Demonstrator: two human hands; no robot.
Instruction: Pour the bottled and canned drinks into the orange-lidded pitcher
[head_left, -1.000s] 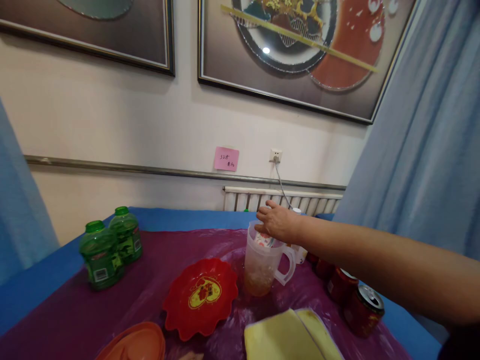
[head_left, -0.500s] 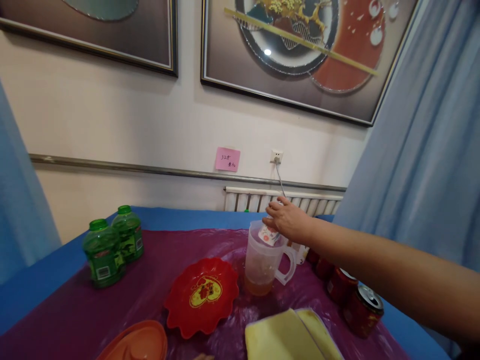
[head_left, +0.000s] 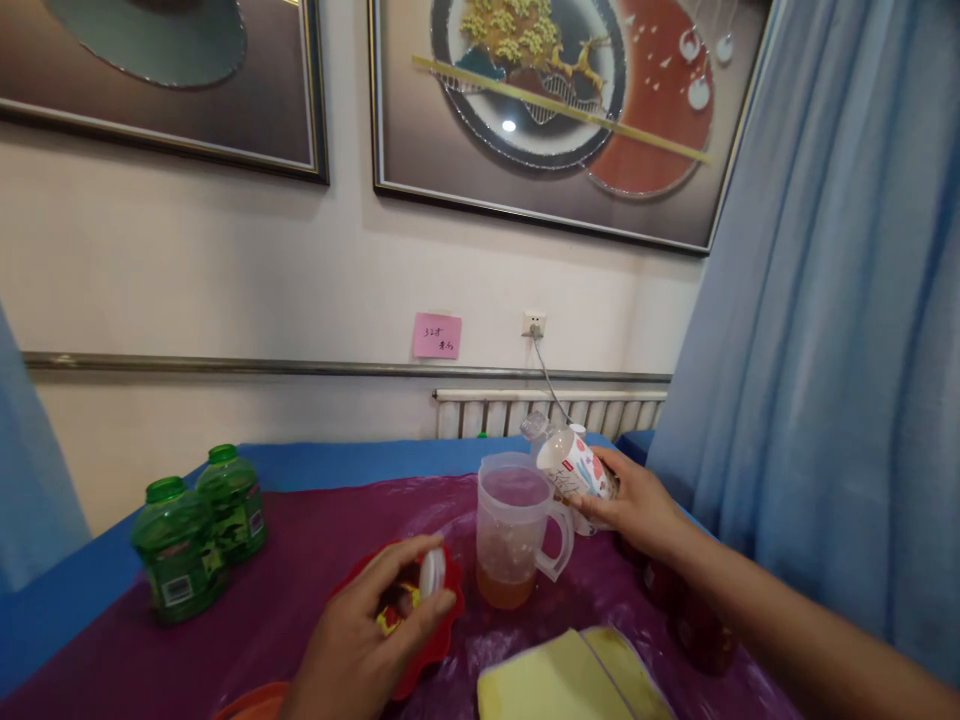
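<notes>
My right hand grips a clear plastic bottle with a white flowered label. The bottle leans to the left, its open mouth just above and behind the rim of a translucent pitcher. Amber liquid lies in the bottom of that pitcher, whose handle points right. Between the thumb and fingers of my left hand is a white bottle cap. This hand is over a red scalloped plate and hides much of it.
Two green bottles stand at the left. A folded yellow cloth lies in front of the pitcher, and part of an orange dish shows at the bottom edge. Red cans sit under my right forearm. Purple plastic sheeting covers the table.
My right hand has lifted the bottle out of the pitcher and turned its mouth upward, moving it right. My left hand has come up into view with the cap. The view has shifted slightly.
</notes>
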